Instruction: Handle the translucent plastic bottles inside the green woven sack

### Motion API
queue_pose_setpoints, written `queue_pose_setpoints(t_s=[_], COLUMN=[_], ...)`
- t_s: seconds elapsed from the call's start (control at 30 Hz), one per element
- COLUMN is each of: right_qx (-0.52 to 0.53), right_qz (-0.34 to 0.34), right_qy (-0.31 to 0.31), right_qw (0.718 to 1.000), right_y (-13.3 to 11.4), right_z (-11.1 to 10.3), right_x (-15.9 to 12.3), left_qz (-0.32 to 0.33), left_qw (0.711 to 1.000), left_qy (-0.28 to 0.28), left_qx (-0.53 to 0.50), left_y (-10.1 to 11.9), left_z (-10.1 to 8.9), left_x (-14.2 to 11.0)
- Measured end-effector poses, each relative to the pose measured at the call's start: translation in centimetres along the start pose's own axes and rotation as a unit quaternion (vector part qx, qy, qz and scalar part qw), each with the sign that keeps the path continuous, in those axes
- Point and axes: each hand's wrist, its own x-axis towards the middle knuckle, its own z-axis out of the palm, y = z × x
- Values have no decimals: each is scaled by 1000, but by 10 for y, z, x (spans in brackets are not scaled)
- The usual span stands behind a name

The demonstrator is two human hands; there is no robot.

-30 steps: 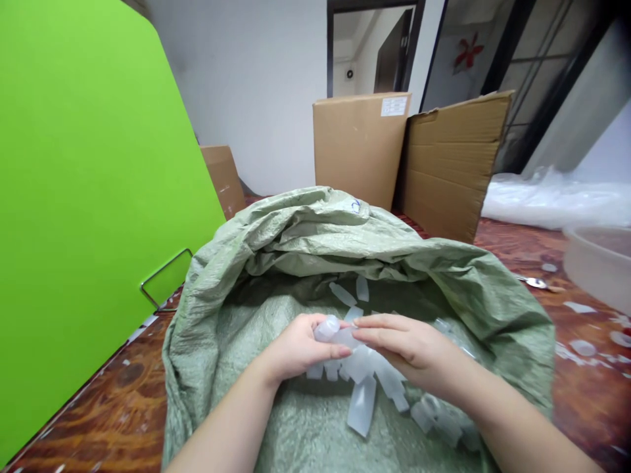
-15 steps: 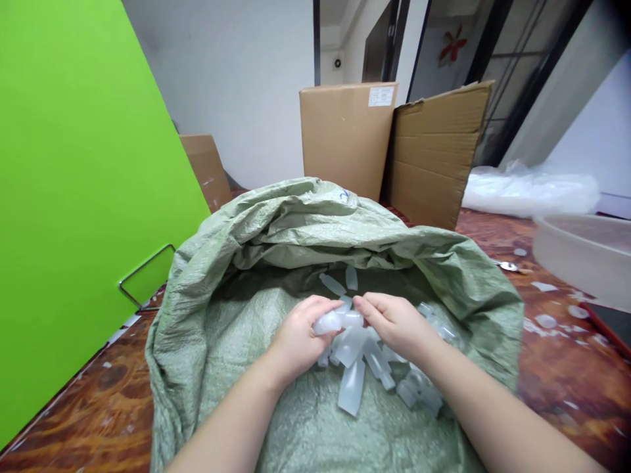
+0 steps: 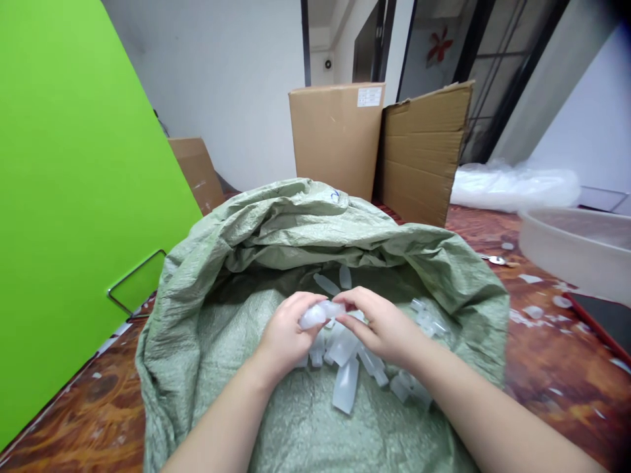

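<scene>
Both hands' grip on plastic piece (image 3: 320,313), inside sack rim (image 3: 345,246).

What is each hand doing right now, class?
Left hand: closed on a clear tube.
Right hand: pinching the same tube's other end.

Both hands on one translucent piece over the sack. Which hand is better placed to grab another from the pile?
Right, probably. The left hand wraps the translucent plastic piece and carries it; the right hand only pinches its end and sits directly over the loose pieces in the green woven sack.
</scene>
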Motion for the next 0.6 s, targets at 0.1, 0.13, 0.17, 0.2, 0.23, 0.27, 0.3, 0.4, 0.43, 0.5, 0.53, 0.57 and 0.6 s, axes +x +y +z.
queue_pose_setpoints(t_s=[0.1, 0.13, 0.17, 0.2, 0.23, 0.27, 0.3, 0.4, 0.43, 0.5, 0.53, 0.57, 0.6], right_qx=[31, 44, 55, 65, 75, 88, 103, 124, 105, 10, -55, -122, -181], right_qz=[101, 119, 132, 143, 155, 164, 167, 132, 127, 150, 177, 205, 229], right_qy=[-3, 2, 10, 18, 24, 27, 28, 39, 53, 78, 77, 60, 29], right_qw=[994, 992, 990, 987, 985, 982, 980, 983, 985, 986, 980, 969, 956], right_y=[-2, -3, -3, -4, -4, -4, -4, 0, 3, 14, 21, 29, 37], right_z=[4, 6, 9, 13, 16, 18, 20, 16, 10, -6, -16, -25, -33], right_x=[2, 2, 3, 4, 5, 5, 6, 8, 8, 7, 7, 6, 5], left_qz=[10, 16, 24, 33, 42, 52, 61, 48, 13, -101, -165, -221, -265], left_qw=[999, 998, 997, 995, 992, 989, 986, 980, 979, 964, 947, 925, 901], left_qy=[-10, -8, -5, -1, 2, 7, 13, 27, 36, 62, 73, 78, 76], left_qx=[42, 58, 76, 96, 118, 138, 155, 189, 199, 236, 265, 300, 335], left_y=[-5, -6, -6, -5, -3, -2, 0, 0, -1, -7, -11, -15, -18], left_z=[1, 2, 2, 2, 2, 2, 1, -6, -10, -19, -24, -29, -33], left_x=[-1, -1, -1, -1, -1, -1, 0, 3, 5, 8, 9, 10, 10])
